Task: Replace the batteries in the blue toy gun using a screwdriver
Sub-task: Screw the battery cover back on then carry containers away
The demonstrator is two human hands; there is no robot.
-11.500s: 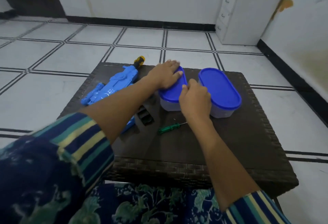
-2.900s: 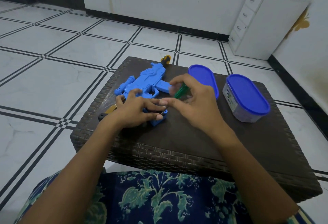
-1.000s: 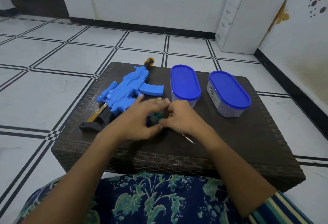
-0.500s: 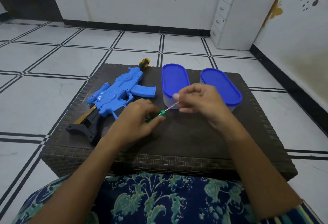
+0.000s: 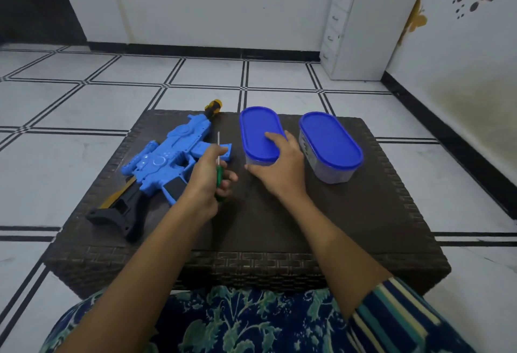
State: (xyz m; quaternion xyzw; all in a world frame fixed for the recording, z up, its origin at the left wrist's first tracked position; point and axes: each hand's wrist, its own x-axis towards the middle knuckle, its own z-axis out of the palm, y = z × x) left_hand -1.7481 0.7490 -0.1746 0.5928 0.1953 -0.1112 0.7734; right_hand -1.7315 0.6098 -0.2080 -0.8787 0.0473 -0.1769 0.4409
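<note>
No text can be read; the right container's [image 5: 330, 148] side label is too blurred.

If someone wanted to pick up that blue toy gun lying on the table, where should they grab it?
Probably around the middle body of the blue plastic toy gun, coming from above. It lies flat on its side on the dark woven table, so fingers can wrap its top and bottom edges. The black stock and yellow-tipped muzzle are the far ends, so holding there would likely tip it.
</note>
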